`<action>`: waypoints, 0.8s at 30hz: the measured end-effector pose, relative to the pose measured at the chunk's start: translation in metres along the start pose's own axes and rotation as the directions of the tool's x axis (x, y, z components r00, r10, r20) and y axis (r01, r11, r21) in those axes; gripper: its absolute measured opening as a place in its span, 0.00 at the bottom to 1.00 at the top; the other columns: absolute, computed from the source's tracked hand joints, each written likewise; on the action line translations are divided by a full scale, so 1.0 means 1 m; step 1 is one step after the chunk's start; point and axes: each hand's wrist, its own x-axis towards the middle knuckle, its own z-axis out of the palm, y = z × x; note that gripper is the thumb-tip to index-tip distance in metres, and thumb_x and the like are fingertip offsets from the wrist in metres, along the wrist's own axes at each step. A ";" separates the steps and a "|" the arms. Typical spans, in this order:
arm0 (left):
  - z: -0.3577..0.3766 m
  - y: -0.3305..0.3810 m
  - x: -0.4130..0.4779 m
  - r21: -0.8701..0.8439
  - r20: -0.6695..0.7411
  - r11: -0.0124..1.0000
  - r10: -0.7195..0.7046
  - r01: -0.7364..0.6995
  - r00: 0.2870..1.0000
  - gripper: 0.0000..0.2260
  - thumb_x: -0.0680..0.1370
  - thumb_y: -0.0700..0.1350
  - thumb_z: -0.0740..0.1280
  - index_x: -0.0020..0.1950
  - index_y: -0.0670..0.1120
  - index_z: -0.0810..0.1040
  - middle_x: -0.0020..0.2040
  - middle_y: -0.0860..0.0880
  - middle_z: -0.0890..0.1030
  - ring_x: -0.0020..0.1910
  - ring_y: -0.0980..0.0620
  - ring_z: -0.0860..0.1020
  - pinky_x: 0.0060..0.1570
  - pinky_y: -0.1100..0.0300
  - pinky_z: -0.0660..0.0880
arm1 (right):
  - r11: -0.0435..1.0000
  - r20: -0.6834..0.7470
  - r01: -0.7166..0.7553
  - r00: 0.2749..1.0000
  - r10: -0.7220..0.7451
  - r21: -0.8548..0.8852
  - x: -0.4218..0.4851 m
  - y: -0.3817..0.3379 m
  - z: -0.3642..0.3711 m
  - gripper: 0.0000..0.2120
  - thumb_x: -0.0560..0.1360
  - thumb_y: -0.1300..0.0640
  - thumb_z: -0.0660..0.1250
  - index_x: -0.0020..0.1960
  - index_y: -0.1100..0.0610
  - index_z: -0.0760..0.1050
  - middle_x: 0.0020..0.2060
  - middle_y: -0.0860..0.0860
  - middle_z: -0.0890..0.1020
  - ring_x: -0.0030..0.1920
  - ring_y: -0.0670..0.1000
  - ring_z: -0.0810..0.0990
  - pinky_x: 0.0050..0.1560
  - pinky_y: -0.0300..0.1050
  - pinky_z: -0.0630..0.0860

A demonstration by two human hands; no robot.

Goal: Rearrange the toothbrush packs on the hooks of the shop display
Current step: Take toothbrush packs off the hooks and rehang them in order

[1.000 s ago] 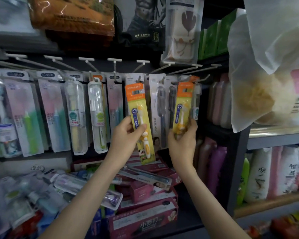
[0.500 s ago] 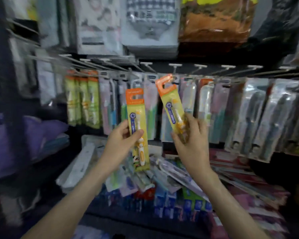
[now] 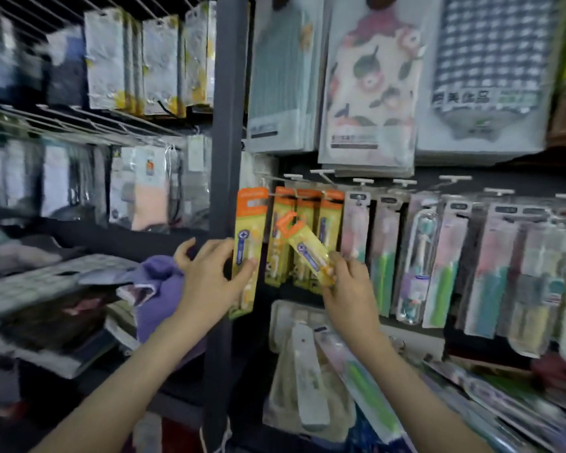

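Observation:
My left hand (image 3: 206,276) grips an orange-topped yellow toothbrush pack (image 3: 249,230) and holds it upright beside the dark upright post (image 3: 227,125). My right hand (image 3: 348,289) pinches a second orange-and-yellow toothbrush pack (image 3: 303,246) by its lower end, tilted with its top to the left. That top lies just in front of several matching orange-topped packs (image 3: 329,220) on the leftmost hooks (image 3: 294,176). More toothbrush packs (image 3: 422,256) in pink, green and clear plastic hang along the row to the right.
Cloth packs (image 3: 370,83) hang above the hook row. Loose toothbrush packs and a pouch (image 3: 304,371) lie in the bin below. Left of the post, wire shelves hold boxes (image 3: 151,60) and a purple cloth (image 3: 159,289).
The view has swung left along the display. Both hands have carried their packs left to the end of the hook row, and the right pack has tilted further over.

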 end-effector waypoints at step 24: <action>0.045 -0.006 -0.004 0.114 -0.322 0.975 0.218 -0.191 0.921 0.13 0.71 0.52 0.65 0.46 0.42 0.80 0.45 0.48 0.81 0.51 0.53 0.71 0.54 0.53 0.60 | 0.804 0.081 -0.185 0.982 0.169 0.565 0.019 -0.065 0.009 0.19 0.80 0.48 0.58 0.67 0.55 0.67 0.52 0.47 0.78 0.53 0.42 0.76 0.54 0.43 0.74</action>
